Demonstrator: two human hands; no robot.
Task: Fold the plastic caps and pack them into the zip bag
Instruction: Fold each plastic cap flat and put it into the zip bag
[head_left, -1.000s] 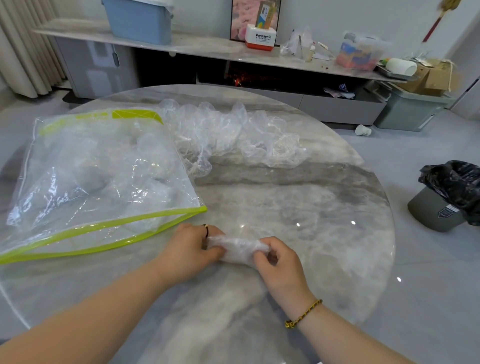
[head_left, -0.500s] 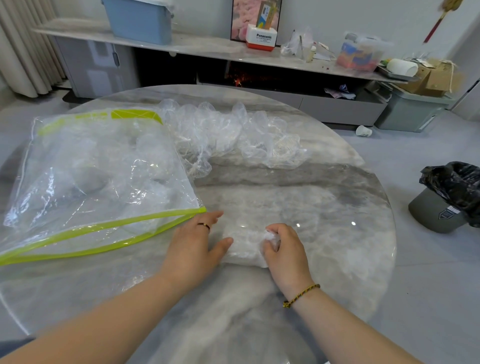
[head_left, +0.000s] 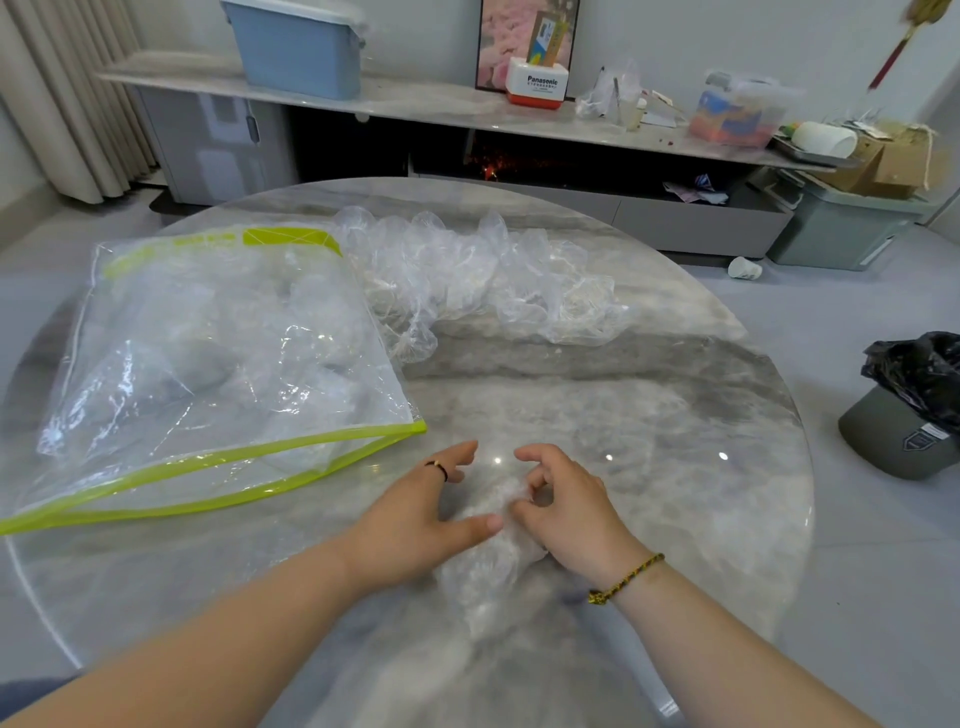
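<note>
A crumpled clear plastic cap (head_left: 485, 564) lies on the round marble table (head_left: 649, 426) close to me, bunched into a narrow strip between my hands. My left hand (head_left: 415, 514) rests on its left side with fingers nearly straight and the thumb lying across the plastic. On its right side, my right hand (head_left: 566, 506) pinches the plastic with curled fingers. The clear zip bag (head_left: 223, 364) with lime-green edging lies to the left, its mouth facing my hands, with folded caps inside. A pile of loose clear caps (head_left: 483, 275) sits farther back on the table.
A bin lined with a black bag (head_left: 914, 410) stands on the floor to the right. Behind the table runs a low shelf with a blue box (head_left: 298, 47), a white Panasonic box (head_left: 537, 85) and clutter. A paper cup (head_left: 744, 268) lies on the floor.
The cap went from spread flat under both hands to a narrow bundle. My hands moved closer together, and my right fingers curled onto the plastic.
</note>
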